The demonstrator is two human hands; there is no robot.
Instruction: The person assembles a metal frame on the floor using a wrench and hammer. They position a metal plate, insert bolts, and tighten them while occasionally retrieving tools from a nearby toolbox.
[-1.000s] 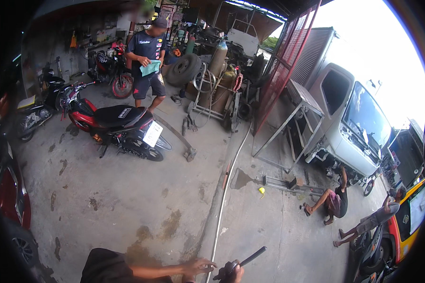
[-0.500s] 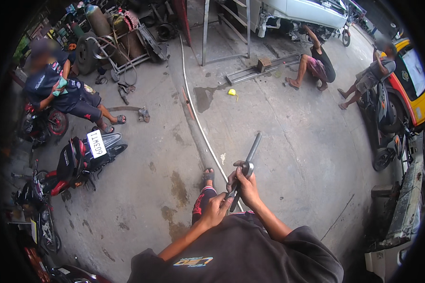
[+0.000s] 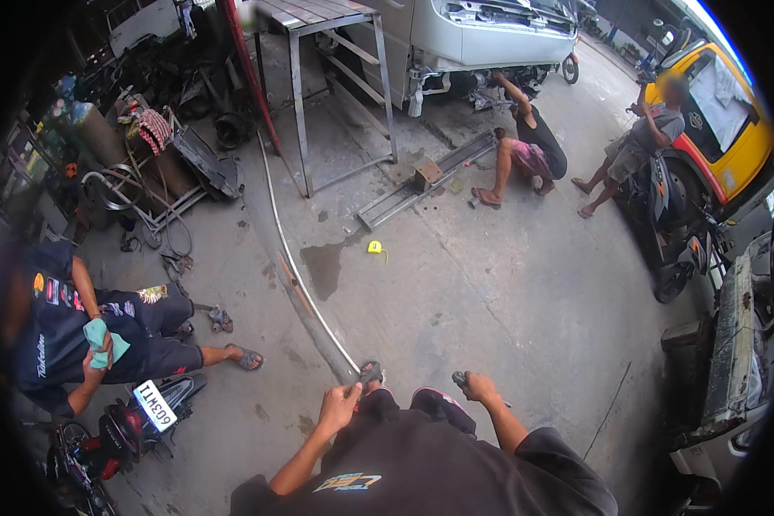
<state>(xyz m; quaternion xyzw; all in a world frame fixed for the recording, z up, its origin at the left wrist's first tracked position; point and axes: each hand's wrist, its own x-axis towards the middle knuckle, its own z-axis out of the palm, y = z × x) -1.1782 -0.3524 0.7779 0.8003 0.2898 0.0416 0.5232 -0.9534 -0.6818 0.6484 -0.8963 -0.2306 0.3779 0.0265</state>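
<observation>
My left hand point(image 3: 339, 408) is in front of my left hip, its fingers curled together. Whatever may be inside them is hidden. On the other side, my right hand point(image 3: 480, 387) is closed around a dark grey metal bar tool point(image 3: 460, 378). One end of that tool pokes out past the fingers, and the rest is mostly covered by the hand and wrist. The two hands are apart, above the concrete floor.
A white hose point(image 3: 297, 267) runs along the floor to my sandalled foot. Ahead lie a yellow tape measure point(image 3: 375, 247) and a metal frame point(image 3: 396, 202) beside a squatting person point(image 3: 537, 146). Someone with a green cloth point(image 3: 105, 342) stands left, near a motorcycle point(image 3: 129, 430).
My hands have parted from the long metal tool they both held; the right keeps it, lowered at my side. My view has advanced toward the white vehicle. The person at left looks nearer.
</observation>
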